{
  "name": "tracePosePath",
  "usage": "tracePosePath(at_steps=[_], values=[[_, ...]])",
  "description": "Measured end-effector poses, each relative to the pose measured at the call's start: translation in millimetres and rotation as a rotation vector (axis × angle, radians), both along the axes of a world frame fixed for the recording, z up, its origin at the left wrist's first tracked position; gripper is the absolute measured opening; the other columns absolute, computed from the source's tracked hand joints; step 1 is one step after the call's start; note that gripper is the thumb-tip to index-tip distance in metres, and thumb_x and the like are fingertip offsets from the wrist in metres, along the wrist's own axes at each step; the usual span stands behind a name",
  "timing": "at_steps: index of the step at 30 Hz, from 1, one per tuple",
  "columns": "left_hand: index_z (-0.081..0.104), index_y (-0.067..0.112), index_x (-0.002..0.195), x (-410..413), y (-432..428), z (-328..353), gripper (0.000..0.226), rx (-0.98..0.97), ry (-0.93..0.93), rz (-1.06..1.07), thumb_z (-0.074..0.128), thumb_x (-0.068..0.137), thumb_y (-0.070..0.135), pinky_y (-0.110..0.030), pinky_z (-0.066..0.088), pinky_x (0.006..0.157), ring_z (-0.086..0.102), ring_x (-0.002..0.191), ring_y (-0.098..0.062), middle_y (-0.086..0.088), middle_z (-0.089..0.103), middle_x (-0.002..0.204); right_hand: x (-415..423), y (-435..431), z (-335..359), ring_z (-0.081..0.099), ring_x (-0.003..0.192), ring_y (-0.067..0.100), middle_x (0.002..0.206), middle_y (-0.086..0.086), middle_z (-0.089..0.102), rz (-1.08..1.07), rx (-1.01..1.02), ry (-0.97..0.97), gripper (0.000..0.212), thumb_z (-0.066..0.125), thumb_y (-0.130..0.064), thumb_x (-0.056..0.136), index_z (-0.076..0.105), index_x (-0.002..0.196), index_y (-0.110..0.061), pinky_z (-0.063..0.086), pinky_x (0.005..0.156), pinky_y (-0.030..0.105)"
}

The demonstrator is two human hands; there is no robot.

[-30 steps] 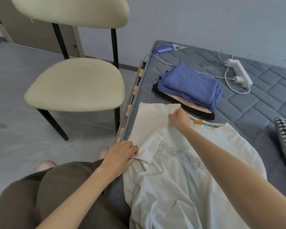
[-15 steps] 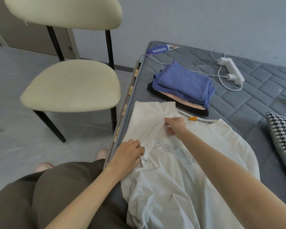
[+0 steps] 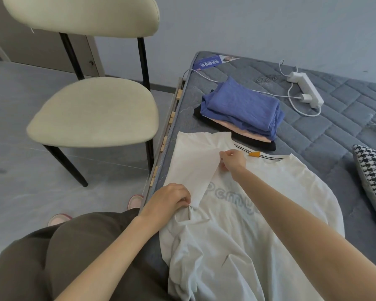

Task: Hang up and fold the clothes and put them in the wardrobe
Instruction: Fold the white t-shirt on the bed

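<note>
A white T-shirt (image 3: pixel 269 192) with pale blue lettering lies face up on the grey quilted mattress (image 3: pixel 326 135). Its left sleeve is folded inward over the chest. My left hand (image 3: pixel 172 198) pinches the lower corner of that folded flap near the mattress edge. My right hand (image 3: pixel 232 159) pinches the flap's upper edge just below the collar with its orange tag. Behind the shirt sits a stack of folded clothes (image 3: pixel 243 107): blue on top, pink and black beneath.
A cream chair (image 3: pixel 93 111) on black legs stands on the floor left of the bed. A white power strip (image 3: pixel 306 90) and its cables lie at the back of the mattress. A houndstooth cushion (image 3: pixel 373 177) sits at the right edge. My knees and slippers show at bottom left.
The sleeve flap has been drawn further inward over the chest. My right hand shifted slightly toward me along the flap's edge; my left hand keeps its pinch on the lower corner.
</note>
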State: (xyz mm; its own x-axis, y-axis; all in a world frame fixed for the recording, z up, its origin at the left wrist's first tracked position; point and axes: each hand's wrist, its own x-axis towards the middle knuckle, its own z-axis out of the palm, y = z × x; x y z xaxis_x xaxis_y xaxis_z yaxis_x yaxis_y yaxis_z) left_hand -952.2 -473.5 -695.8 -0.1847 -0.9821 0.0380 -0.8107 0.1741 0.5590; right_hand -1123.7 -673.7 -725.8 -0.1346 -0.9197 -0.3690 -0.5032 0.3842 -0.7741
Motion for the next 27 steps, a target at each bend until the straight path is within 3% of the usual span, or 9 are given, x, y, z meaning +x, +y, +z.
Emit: tracePosePath(at_steps=[3,7,12,17,21,23,27], values=[[0.069,0.014,0.097,0.5,-2.0,1.9,0.011,0.013,0.048,0.020,0.060,0.093,0.018,-0.017,0.039,0.081,0.055,0.102,-0.009,0.007,0.066,0.106,5.1,0.2,2.6,0.061,0.090,0.025,0.097,0.009,0.065,0.005,0.014,-0.056,0.014,0.056,-0.028,0.093,0.061,0.096,-0.015,0.051,0.091,0.037],[0.062,0.017,0.106,-3.1,0.4,3.8,0.015,0.058,0.065,-0.013,0.052,0.097,0.024,-0.025,0.044,0.087,0.053,0.107,-0.006,0.010,0.063,0.110,8.3,-1.5,6.7,0.055,0.083,0.021,0.092,0.007,0.060,-0.012,0.050,-0.172,0.015,0.054,-0.026,0.096,0.057,0.102,-0.013,0.048,0.083,0.035],[0.044,0.016,0.087,-8.9,1.4,-2.3,0.014,0.167,-0.064,-0.118,0.042,0.100,0.020,-0.042,0.049,0.080,0.058,0.104,-0.022,0.001,0.058,0.095,5.0,-4.7,3.1,0.059,0.079,0.023,0.093,0.008,0.061,-0.024,-0.001,-0.076,0.009,0.052,-0.025,0.096,0.052,0.094,-0.016,0.050,0.077,0.036],[0.048,0.018,0.087,-19.0,-2.2,-5.5,0.011,0.167,-0.171,-0.117,0.045,0.097,0.019,-0.039,0.047,0.083,0.055,0.092,-0.019,0.000,0.056,0.093,-2.2,-4.7,-1.7,0.060,0.058,0.014,0.068,0.002,0.065,-0.021,0.014,-0.011,0.009,0.061,-0.022,0.092,0.062,0.095,-0.014,0.055,0.079,0.032],[0.056,0.021,0.098,-22.8,-1.7,-4.3,0.013,0.162,-0.139,-0.122,0.045,0.097,0.027,-0.029,0.042,0.075,0.055,0.092,-0.016,0.003,0.063,0.095,-10.9,-0.7,8.0,0.060,0.082,0.022,0.094,0.005,0.064,-0.020,0.004,-0.013,0.009,0.067,-0.021,0.085,0.060,0.090,-0.019,0.054,0.085,0.036],[0.058,0.022,0.106,-26.7,-3.7,-1.5,0.017,0.151,-0.125,-0.101,0.044,0.098,0.027,-0.027,0.036,0.069,0.056,0.092,-0.017,0.003,0.063,0.097,-23.2,4.3,15.9,0.060,0.077,0.020,0.095,0.005,0.061,-0.027,-0.004,-0.037,0.014,0.067,-0.023,0.087,0.060,0.097,-0.016,0.054,0.079,0.034],[0.058,0.023,0.117,-47.9,-13.9,7.6,0.026,0.120,-0.118,-0.088,0.040,0.099,0.020,-0.027,0.037,0.074,0.055,0.102,-0.017,0.004,0.063,0.115,-65.3,20.8,30.6,0.057,0.069,0.016,0.094,0.003,0.060,-0.007,-0.054,-0.100,0.014,0.063,-0.021,0.089,0.058,0.099,-0.014,0.050,0.063,0.026]])
